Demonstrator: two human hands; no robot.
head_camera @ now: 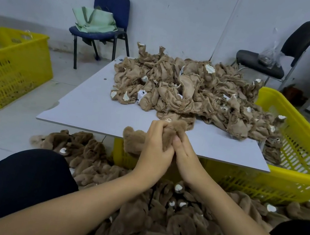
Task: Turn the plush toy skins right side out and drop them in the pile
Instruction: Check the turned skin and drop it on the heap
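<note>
Item in hand: we grip one plush skin (137,140), both hands' fingers (156,129) clamped on it, mid-eversion; next, we judge, pushing out remaining limbs.

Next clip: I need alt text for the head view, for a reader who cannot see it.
Seen from above, a seated person's left hand and right hand together grip a brown plush toy skin at the near edge of a white board. A heap of inside-out skins covers the board's far side, and a pile of furry skins lies on the floor between the knees.
</note>
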